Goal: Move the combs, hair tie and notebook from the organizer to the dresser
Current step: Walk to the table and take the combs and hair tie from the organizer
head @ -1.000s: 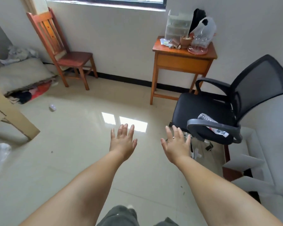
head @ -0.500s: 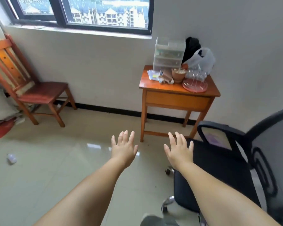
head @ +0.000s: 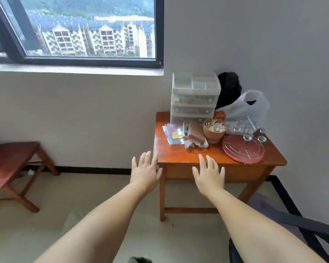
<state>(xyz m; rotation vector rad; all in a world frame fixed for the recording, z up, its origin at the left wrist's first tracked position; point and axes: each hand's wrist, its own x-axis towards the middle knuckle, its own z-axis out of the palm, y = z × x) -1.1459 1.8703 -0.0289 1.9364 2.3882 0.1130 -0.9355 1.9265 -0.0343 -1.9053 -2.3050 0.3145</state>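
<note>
Wooden dresser (head: 179, 154) bears translucent drawered organizer (head: 195, 99) — left hand (head: 145, 172), right hand (head: 209, 176) (fingers spread, empty).

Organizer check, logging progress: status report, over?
Left hand, right hand open, empty. Organizer drawers shut, untouched on dresser. Clutter in front.

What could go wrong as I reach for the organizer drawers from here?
The clay pot of small sticks and the paper clutter sit right in front of the organizer, so a drawer or a hand could knock them. The organizer looks light and may slide or tip when pulled. Both hands, left and right, are empty.
</note>
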